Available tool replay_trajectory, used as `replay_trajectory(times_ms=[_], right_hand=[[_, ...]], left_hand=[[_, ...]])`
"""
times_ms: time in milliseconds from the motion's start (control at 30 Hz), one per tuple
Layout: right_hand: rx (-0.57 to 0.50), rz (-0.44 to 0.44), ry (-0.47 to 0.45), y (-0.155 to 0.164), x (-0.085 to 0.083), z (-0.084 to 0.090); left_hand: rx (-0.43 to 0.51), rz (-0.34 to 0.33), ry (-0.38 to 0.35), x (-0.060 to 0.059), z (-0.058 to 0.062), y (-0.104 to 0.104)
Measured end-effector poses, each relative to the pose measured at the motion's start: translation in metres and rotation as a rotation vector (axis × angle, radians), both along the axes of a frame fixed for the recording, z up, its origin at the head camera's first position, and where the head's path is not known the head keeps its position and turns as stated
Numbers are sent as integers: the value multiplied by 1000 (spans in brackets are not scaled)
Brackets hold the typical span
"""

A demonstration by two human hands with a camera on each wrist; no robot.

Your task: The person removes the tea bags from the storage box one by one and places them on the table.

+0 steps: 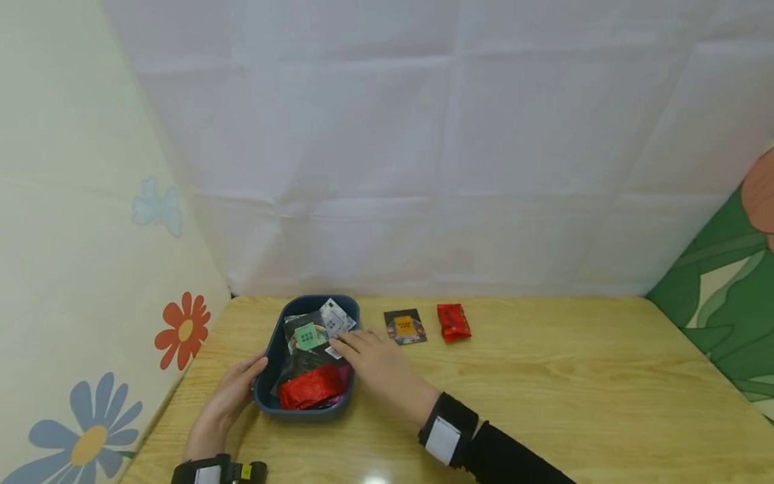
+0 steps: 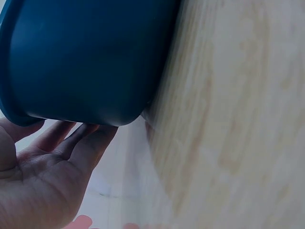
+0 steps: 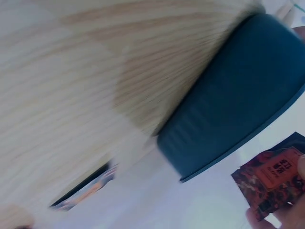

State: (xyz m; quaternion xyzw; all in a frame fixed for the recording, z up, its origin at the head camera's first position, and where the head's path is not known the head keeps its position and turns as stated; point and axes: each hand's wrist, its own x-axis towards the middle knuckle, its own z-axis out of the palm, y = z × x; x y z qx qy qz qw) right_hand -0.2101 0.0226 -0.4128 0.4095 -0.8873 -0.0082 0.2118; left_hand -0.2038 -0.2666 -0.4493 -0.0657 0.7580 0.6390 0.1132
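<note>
A dark blue bin point(image 1: 300, 411) stands on the wooden table point(image 1: 544, 390), filled with several packets: a green-labelled dark one point(image 1: 306, 335), a silver one point(image 1: 334, 316) and a red one point(image 1: 311, 388). My left hand point(image 1: 249, 371) lies flat against the bin's left wall, fingers straight; the left wrist view shows its open palm point(image 2: 47, 176) beside the bin point(image 2: 86, 57). My right hand point(image 1: 347, 344) reaches over the bin's right rim. In the right wrist view its fingertips point(image 3: 259, 220) pinch a dark packet with an orange label point(image 3: 269, 179) above the bin point(image 3: 233, 114).
A black packet with an orange label point(image 1: 404, 327) and a red packet point(image 1: 453, 322) lie on the table right of the bin. White cloth hangs behind, a flowered panel stands at the left and a green leafy panel point(image 1: 725, 302) at the right.
</note>
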Motion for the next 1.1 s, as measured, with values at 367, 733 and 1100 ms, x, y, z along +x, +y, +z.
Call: replay_trajectory(times_ms=[367,733,1100], right_hand=[[-74,12,58,50,-13,-5],[-64,-42,147,97,-30,-6],[89,-145,113,150,-41,-19]], left_hand=[[5,11,-32,0,-2,-2],[1,8,-32,-1,0,-2],[0,5,-6,0,-2,-1]])
